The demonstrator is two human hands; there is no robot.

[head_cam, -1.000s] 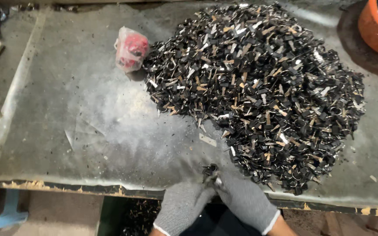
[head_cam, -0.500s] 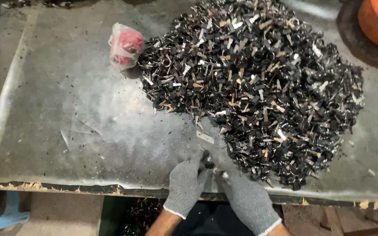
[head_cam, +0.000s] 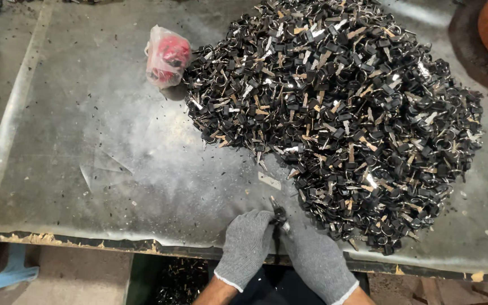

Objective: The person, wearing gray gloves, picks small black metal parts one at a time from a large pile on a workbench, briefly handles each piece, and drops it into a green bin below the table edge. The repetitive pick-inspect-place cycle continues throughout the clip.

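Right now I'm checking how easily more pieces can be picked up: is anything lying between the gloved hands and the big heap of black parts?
Nothing visible does. The right hand in its grey knit glove sits at the near edge of the heap of small black and metal parts; the left hand is beside it, both pinching one small black piece.

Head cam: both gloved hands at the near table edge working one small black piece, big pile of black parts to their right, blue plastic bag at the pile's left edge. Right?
Not quite: the bag is clear plastic with red contents, not blue. The head view shows it at the pile's left edge. The rest holds: left hand and right hand, both gloved, meet on one small black piece at the table's near edge.
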